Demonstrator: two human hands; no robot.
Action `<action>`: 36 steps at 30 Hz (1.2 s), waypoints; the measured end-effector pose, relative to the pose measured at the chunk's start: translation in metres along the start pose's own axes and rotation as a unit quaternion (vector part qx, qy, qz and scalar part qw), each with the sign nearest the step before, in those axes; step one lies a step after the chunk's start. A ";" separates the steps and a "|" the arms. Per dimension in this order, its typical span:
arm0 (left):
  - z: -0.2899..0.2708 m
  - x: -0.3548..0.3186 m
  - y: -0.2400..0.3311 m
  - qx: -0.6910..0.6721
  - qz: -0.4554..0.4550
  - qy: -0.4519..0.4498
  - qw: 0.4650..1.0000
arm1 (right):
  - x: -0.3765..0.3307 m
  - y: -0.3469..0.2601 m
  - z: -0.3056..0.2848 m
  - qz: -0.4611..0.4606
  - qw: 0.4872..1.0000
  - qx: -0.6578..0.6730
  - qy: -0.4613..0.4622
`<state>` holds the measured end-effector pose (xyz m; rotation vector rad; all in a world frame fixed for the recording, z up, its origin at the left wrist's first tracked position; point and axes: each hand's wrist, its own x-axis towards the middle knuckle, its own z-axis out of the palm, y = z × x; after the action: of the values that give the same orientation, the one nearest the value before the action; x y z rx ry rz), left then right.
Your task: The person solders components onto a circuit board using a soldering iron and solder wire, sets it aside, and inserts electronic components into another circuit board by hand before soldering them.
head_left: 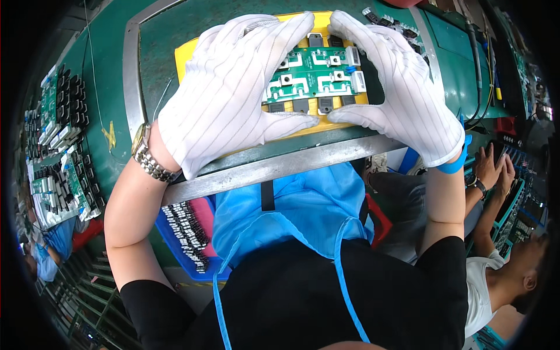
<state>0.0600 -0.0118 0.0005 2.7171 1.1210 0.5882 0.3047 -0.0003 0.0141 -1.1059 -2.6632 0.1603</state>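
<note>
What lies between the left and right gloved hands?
The head view shows a green circuit board with dark components, over a yellow plate, between left hand and right hand.

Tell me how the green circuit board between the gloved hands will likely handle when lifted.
The green circuit board is probably stiff: it looks flat, with no visible sag. The dark components jutting past its edge could bend or snag. Lying flat on the yellow base, it would likely slide rather than roll if pushed.
</note>
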 end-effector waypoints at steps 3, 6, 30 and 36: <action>0.003 -0.001 0.000 -0.020 -0.009 -0.001 1.000 | 0.000 0.005 0.001 -0.009 1.000 0.012 -0.003; 0.006 -0.004 -0.004 -0.037 -0.014 -0.003 0.999 | -0.002 0.009 0.002 -0.007 0.998 0.060 -0.003; -0.002 -0.005 -0.010 -0.064 -0.004 -0.003 0.998 | 0.000 0.005 0.022 -0.020 0.996 -0.021 0.081; 0.036 -0.016 -0.049 -0.063 0.054 0.111 0.990 | -0.018 -0.006 -0.003 0.044 0.991 0.092 0.087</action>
<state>0.0328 0.0119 -0.0510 2.6657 0.9470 0.9636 0.3142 -0.0170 0.0150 -1.1236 -2.3944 0.3039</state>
